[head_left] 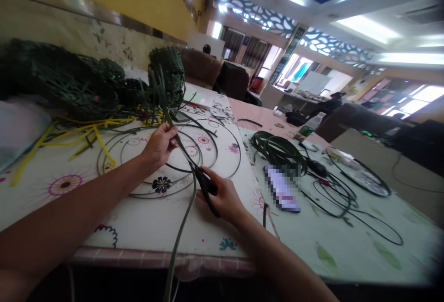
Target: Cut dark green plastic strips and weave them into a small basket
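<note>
Between the thumb and fingers of my left hand [161,145] is a long green weaving strip [182,218], which runs down past the table's front edge. My right hand [222,195] is closed round the black handles of a pair of scissors [207,190]. Their blades point up and left, lying against the strip just below my left hand; whether they are parted I cannot tell. Thin dark hoops of strip [240,156] lie on the flowered tablecloth under both hands.
Dark green woven baskets [65,80] stand at the back left, with yellow strips [95,138] in front. On the right lie a coiled green strip [277,151], a blurred-out phone [282,190], looped cables [342,200] and a plastic bottle [312,124].
</note>
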`<state>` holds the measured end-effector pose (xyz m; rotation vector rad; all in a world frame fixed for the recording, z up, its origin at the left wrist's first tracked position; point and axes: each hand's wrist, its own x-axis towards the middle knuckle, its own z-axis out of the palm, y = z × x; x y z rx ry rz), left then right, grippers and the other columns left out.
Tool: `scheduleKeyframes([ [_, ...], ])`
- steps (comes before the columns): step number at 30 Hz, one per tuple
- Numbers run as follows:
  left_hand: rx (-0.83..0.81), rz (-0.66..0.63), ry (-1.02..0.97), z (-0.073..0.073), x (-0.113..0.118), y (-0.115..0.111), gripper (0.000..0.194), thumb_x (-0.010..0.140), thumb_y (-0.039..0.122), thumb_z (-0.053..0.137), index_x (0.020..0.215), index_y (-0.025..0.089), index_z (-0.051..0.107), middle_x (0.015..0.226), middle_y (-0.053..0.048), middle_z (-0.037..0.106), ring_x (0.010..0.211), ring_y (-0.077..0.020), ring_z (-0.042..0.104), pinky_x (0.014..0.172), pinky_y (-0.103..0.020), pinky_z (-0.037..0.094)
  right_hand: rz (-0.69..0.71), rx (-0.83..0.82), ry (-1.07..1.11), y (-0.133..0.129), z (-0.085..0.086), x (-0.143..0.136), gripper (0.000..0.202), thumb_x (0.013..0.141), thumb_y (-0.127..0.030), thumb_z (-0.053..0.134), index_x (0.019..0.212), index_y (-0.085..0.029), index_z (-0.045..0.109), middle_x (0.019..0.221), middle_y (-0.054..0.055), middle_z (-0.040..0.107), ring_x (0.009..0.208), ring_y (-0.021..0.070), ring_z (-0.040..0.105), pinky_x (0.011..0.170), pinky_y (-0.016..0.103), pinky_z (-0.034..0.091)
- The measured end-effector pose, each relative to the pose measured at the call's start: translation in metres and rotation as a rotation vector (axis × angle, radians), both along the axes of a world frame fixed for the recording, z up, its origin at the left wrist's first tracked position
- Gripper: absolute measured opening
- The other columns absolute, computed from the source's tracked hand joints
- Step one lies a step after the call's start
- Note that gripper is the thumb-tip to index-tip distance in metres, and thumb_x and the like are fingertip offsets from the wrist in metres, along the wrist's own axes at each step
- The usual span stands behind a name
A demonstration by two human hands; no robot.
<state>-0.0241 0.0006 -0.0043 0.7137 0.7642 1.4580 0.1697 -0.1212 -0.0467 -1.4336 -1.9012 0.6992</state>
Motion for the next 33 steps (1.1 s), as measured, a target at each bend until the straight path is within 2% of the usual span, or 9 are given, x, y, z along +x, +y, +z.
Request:
scheduleKeyframes([
  [6, 0.009, 0.029, 0.007, -0.002, 0.003, -0.003, 0.027, 0.085, 0.005, 0.061, 0.068, 0.017, 0.045, 0.056, 0.007, 0.043, 0.041, -0.0034, 0.038, 0.041, -0.014, 0.037, 0.015, -0.005, 0.048, 0.0, -0.001, 0.001, 0.057, 0.08, -0.038, 0.072, 0.132, -0.016, 0.064, 0.072, -0.002, 0.058, 0.063, 0.0127, 0.048, 0.06, 0.022, 0.038],
  [12, -0.015, 0.022, -0.052, -0.004, -0.005, 0.008, 0.027, 0.084, 0.005, 0.061, 0.067, 0.016, 0.044, 0.057, 0.007, 0.044, 0.04, -0.0024, 0.036, 0.038, -0.014, 0.032, 0.074, -0.004, 0.072, -0.003, 0.002, 0.0, 0.048, 0.083, -0.037, 0.07, 0.126, -0.017, 0.069, 0.066, -0.005, 0.052, 0.059, 0.0101, 0.042, 0.057, 0.02, 0.034],
  [17, 0.008, 0.053, -0.069, -0.001, -0.007, 0.01, 0.029, 0.087, 0.003, 0.057, 0.067, 0.017, 0.04, 0.056, 0.008, 0.041, 0.04, -0.0022, 0.036, 0.039, -0.014, 0.031, 0.038, 0.0, 0.074, 0.0, -0.003, 0.0, 0.057, 0.079, -0.036, 0.072, 0.131, -0.015, 0.066, 0.073, -0.002, 0.059, 0.063, 0.0121, 0.049, 0.06, 0.022, 0.038],
  [22, 0.047, 0.044, -0.041, 0.001, 0.0, 0.0, 0.032, 0.09, 0.004, 0.055, 0.066, 0.017, 0.039, 0.054, 0.008, 0.039, 0.04, -0.0038, 0.036, 0.04, -0.016, 0.034, -0.041, 0.0, 0.061, 0.001, -0.004, 0.001, 0.066, 0.077, -0.038, 0.073, 0.137, -0.015, 0.062, 0.066, -0.003, 0.055, 0.06, 0.0127, 0.047, 0.059, 0.023, 0.037],
  [28, 0.052, 0.046, -0.034, 0.002, 0.002, -0.003, 0.032, 0.09, 0.004, 0.054, 0.066, 0.017, 0.039, 0.055, 0.008, 0.039, 0.041, -0.0034, 0.036, 0.04, -0.015, 0.035, -0.022, 0.016, 0.085, 0.002, -0.004, 0.001, 0.065, 0.078, -0.039, 0.073, 0.136, -0.013, 0.062, 0.068, -0.002, 0.055, 0.061, 0.0125, 0.046, 0.059, 0.023, 0.037],
  [33, -0.01, 0.046, -0.047, 0.0, 0.0, 0.0, 0.03, 0.089, 0.005, 0.057, 0.066, 0.017, 0.041, 0.054, 0.008, 0.04, 0.04, -0.0027, 0.036, 0.039, -0.014, 0.033, 0.059, 0.024, 0.135, 0.001, -0.007, 0.0, 0.059, 0.08, -0.038, 0.072, 0.133, -0.015, 0.065, 0.07, -0.003, 0.053, 0.062, 0.0112, 0.044, 0.06, 0.022, 0.038],
])
